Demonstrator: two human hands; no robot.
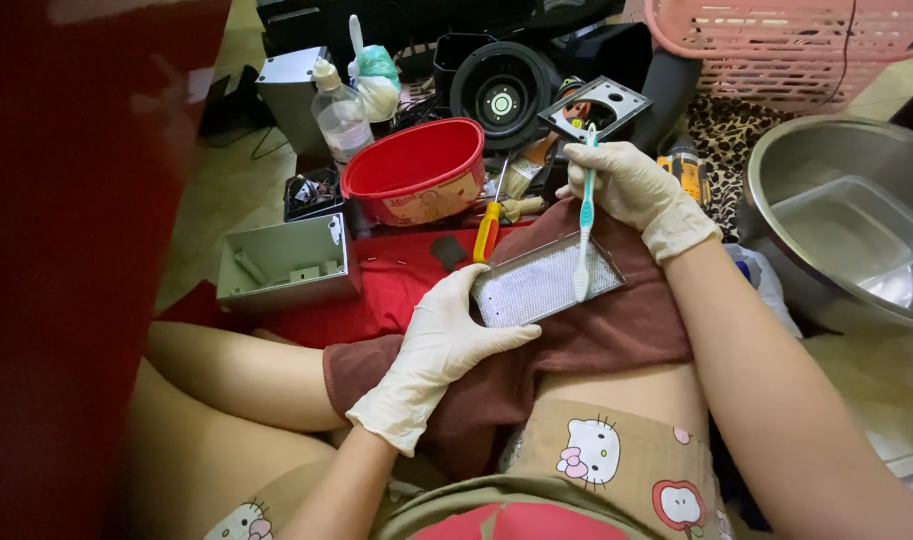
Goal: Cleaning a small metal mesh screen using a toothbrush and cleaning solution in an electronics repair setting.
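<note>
While the mesh filter panel (544, 282) lies flat on the brown towel (586, 335) across the person's lap, brushing is under way and, by my reading, not finished. Mesh surface looks pale and even; I cannot tell which portions are already clean. Toothbrush (584, 215) head rests on the right part of the mesh, handle pointing up and away.

Right hand (631, 185), gloved: fingers curled closed around the upper toothbrush handle, firm grasp.

Left hand (436, 335), gloved: fingers mostly extended, pressing the near-left corner and edge of the panel to steady it; a flat hold, not a clenched one.

Surroundings: grey metal housing (286, 265) lies open to the left on the red cloth (396, 275), well apart from the panel. Red bowl (416, 170) stands behind it. Steel basin (826, 170) at right holds a clear plastic container (851, 225). Reassembly appears still to do, judging from the loose parts.
</note>
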